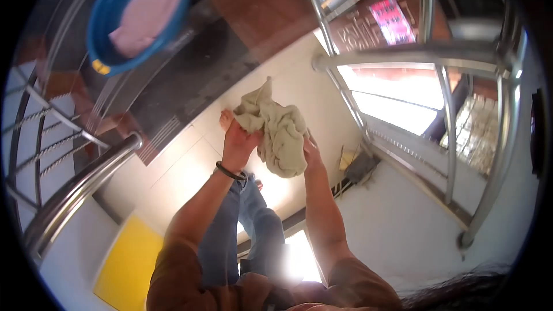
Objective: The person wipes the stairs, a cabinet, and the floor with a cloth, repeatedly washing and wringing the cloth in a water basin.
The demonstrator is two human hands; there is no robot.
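Note:
A crumpled pale green cloth (279, 132) hangs bunched up in front of my body, held between both hands. My left hand (237, 138) grips its left side, fingers closed round the fabric, with a dark band on the wrist. On the opposite side, my right hand (311, 148) is closed on the cloth's edge, its fingers partly hidden behind the folds. One corner of the fabric sticks up at the top. Far up on the left, a blue basin (92, 40) stands on a dark step with a pink cloth (151, 14) inside, apart from both hands.
Metal railings stand on both sides: a left handrail (86, 187) and a right rail frame (415, 56). A yellow panel (128, 262) is at lower left. Dark steps (201, 72) rise ahead of the pale floor (196, 150). A dark grey bundle (362, 167) lies by the right wall.

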